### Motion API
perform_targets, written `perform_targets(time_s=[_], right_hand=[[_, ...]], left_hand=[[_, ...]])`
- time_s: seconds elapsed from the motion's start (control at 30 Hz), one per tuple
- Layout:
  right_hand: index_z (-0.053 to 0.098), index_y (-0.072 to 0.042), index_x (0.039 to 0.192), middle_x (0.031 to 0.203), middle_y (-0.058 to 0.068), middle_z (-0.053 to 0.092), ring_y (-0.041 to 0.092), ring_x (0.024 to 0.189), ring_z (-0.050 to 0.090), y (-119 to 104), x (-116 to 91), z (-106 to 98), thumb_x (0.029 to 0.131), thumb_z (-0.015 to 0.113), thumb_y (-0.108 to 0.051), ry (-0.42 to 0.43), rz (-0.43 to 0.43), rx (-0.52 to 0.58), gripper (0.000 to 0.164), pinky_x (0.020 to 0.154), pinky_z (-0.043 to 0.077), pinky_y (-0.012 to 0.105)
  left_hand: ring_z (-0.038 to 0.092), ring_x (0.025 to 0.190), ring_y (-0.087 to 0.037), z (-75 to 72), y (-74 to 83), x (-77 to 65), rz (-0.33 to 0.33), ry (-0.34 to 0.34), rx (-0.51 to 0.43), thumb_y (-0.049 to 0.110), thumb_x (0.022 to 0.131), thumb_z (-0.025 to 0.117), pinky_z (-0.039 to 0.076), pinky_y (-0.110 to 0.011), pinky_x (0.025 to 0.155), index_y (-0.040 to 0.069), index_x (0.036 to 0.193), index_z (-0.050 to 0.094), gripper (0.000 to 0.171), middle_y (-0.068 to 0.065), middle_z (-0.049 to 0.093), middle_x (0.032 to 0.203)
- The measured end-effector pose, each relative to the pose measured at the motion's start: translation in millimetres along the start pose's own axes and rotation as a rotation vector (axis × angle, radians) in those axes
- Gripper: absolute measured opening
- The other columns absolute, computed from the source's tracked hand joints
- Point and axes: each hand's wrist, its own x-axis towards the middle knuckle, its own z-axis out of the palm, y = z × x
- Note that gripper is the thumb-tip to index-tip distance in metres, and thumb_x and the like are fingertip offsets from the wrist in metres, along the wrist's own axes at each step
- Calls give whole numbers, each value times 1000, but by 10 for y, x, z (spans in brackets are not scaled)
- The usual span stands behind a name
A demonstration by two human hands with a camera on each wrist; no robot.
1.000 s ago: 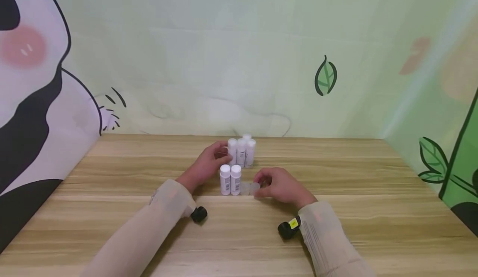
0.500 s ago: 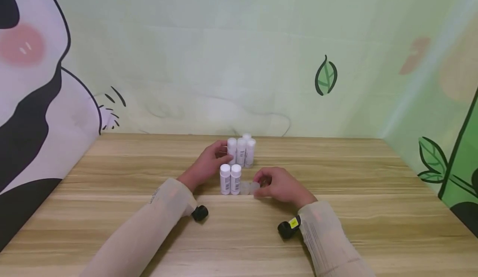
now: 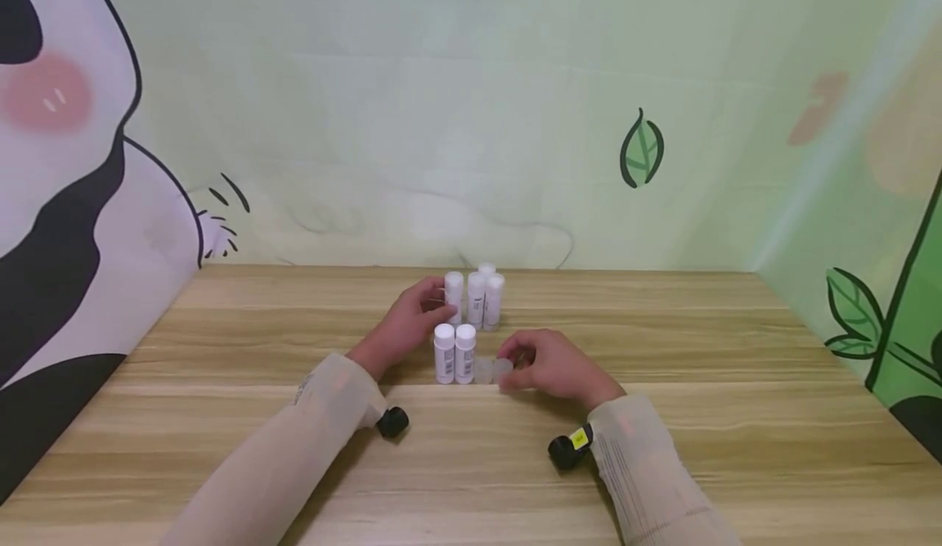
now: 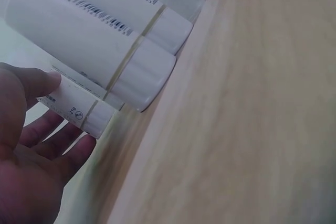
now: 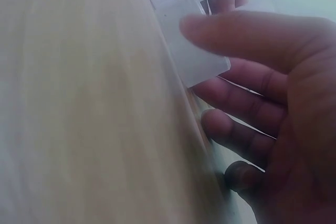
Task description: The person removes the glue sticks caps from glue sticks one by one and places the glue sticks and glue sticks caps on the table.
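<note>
My left hand (image 3: pixel 408 317) grips a white glue stick (image 3: pixel 454 297) between thumb and fingers; it stands upright, apart from the two glue sticks (image 3: pixel 485 301) at its right. In the left wrist view the thumb lies across the label of this glue stick (image 4: pixel 68 103). Nearer me, two more glue sticks (image 3: pixel 454 355) stand side by side, barcodes facing me. To their right sit two small translucent plastic cups (image 3: pixel 483 371), perhaps caps. My right hand (image 3: pixel 555 364) pinches the rightmost translucent cup (image 5: pixel 197 51), thumb on the near side and fingers behind.
Another white stick top (image 3: pixel 486 268) shows behind the back row, mostly hidden. Everything stands on a wood-grain table (image 3: pixel 471 464). Behind it hangs a green backdrop (image 3: pixel 368 121) with a panda and leaves. A black wrist camera (image 3: pixel 392 422) sits below my left hand.
My left hand has shifted the gripped glue stick slightly to the left, opening a small gap to the back row. My right hand and the front row look still.
</note>
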Motion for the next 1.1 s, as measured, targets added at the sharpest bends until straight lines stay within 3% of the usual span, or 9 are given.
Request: perform_targets(time_s=[0.3, 0.6, 1.1], right_hand=[[68, -19, 106, 92, -3, 66, 14, 82, 59, -16, 3, -3, 76, 80, -35, 0, 1, -30, 36, 77, 49, 30], [68, -18, 110, 101, -4, 68, 13, 93, 59, -11, -28, -19, 91, 63, -42, 37, -64, -48, 31, 86, 49, 33], [69, -15, 110, 102, -3, 68, 14, 95, 59, -21, -36, -27, 92, 62, -40, 47, -73, -26, 32, 87, 48, 34]], left_hand=[[56, 119, -31, -50, 4, -69, 1, 35, 20, 20, 94, 63, 46, -46, 102, 14, 131, 52, 39, -13, 60, 125], [57, 118, -28, -158, 33, -237, -10, 59, 20, 23, 94, 64, 46, -46, 101, 16, 126, 55, 34, -10, 62, 123], [57, 117, -29, -284, 62, -476, -42, 56, 2, 22, 93, 65, 45, -46, 102, 13, 128, 55, 38, -13, 62, 124]])
